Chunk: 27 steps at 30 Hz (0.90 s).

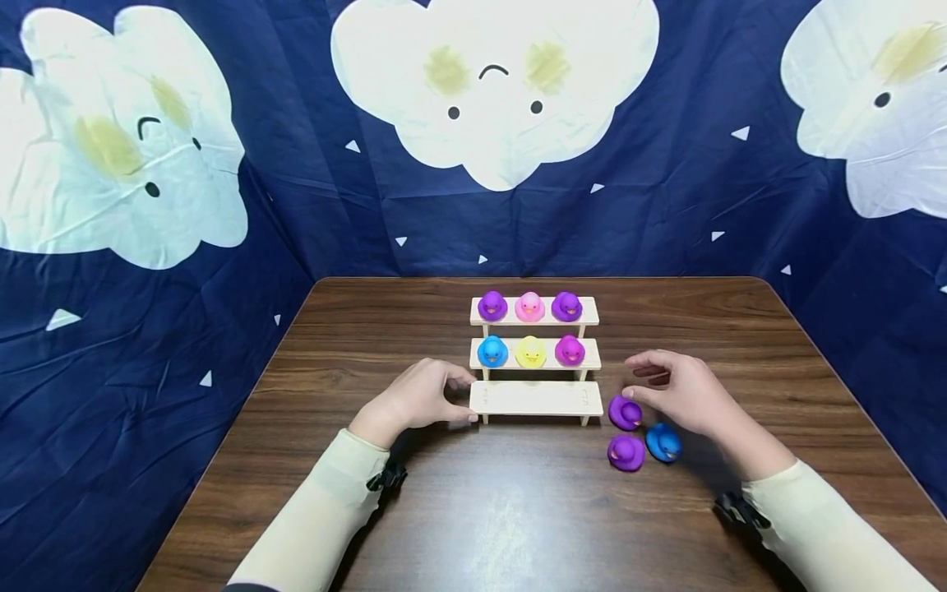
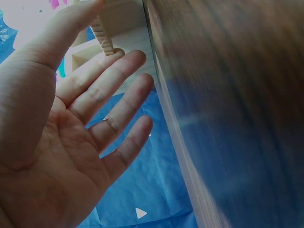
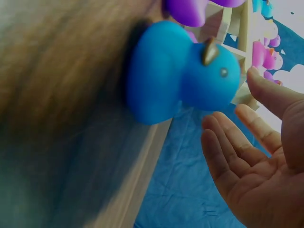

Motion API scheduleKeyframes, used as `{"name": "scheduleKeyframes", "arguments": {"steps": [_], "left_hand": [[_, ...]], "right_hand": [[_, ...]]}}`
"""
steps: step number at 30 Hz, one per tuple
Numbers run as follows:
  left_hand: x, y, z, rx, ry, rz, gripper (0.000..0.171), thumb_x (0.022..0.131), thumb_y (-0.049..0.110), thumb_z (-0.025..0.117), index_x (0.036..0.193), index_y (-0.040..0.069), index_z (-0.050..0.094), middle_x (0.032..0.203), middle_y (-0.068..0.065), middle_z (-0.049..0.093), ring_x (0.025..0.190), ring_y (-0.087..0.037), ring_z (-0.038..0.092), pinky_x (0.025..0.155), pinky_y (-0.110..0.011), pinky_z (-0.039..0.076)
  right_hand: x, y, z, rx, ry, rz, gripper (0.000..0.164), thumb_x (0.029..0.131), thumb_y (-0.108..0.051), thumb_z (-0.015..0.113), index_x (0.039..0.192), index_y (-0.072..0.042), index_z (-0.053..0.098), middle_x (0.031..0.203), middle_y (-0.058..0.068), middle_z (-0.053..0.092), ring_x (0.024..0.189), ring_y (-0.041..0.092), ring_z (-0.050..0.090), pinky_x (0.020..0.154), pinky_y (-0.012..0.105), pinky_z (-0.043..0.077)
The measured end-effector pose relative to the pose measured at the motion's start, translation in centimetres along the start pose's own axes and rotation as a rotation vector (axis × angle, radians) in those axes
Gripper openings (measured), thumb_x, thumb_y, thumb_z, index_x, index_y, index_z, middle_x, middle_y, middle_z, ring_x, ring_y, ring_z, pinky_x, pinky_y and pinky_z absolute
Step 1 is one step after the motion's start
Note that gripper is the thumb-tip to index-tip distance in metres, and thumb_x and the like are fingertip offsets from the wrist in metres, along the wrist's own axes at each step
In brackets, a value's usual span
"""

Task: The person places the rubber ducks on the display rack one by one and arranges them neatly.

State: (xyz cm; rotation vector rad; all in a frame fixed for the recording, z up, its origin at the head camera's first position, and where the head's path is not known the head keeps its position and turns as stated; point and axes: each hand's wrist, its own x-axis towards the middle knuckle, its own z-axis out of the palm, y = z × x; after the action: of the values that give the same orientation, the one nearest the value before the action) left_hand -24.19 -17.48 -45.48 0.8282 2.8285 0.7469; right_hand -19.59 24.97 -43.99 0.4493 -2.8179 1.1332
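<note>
You are finding no readable text, faint marks (image 1: 587, 397) showing on the lowest shelf (image 1: 536, 398), too small for reading.

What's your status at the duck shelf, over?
Left hand at left end of bottom step; right hand holding nothing. Loose: two purple ducks, one blue duck. Nothing seen blocking that step.

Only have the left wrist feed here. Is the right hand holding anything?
Observer: No, the head and right wrist views show the right hand holding nothing.
Operator: Any loose toys near it?
Observer: Two purple toy ducks and one blue toy duck, to the right of the three-tier wooden stand in the head view.
Operator: What's on its middle tier, left to right?
Observer: In the head view, a light blue duck, a yellow duck, then a magenta duck.
</note>
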Motion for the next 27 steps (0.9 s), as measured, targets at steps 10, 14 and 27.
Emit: {"name": "scheduleKeyframes", "arguments": {"steps": [10,14,27], "left_hand": [[0.0,0.2,-0.2,0.005,0.0,0.01,0.043,0.073,0.041,0.096,0.109,0.024,0.08,0.099,0.006,0.076,0.096,-0.012,0.07,0.087,-0.036,0.055],[0.0,0.1,-0.1,0.016,0.0,0.008,0.044,0.073,0.042,0.096,0.11,0.024,0.08,0.099,0.007,0.076,0.096,-0.011,0.07,0.087,-0.034,0.055],[0.0,-0.1,0.0,0.03,0.001,0.018,0.044,0.073,0.043,0.095,0.11,0.027,0.08,0.099,0.008,0.076,0.095,-0.009,0.069,0.087,-0.033,0.054]], "right_hand": [[-0.9,1.2,0.6,-0.046,-0.067,0.002,0.038,0.088,-0.027,0.087,0.119,-0.007,0.076,0.111,0.008,0.077,0.105,0.029,0.073,0.093,0.054,0.055],[-1.2,1.2,0.6,-0.055,-0.077,0.011,0.036,0.09,-0.03,0.086,0.118,-0.009,0.077,0.112,0.008,0.077,0.104,0.028,0.072,0.091,0.053,0.056],[-1.8,1.5,0.8,-0.06,-0.174,-0.023,0.029,0.089,-0.02,0.085,0.116,-0.012,0.079,0.113,0.006,0.077,0.106,0.028,0.072,0.092,0.052,0.057]]}}
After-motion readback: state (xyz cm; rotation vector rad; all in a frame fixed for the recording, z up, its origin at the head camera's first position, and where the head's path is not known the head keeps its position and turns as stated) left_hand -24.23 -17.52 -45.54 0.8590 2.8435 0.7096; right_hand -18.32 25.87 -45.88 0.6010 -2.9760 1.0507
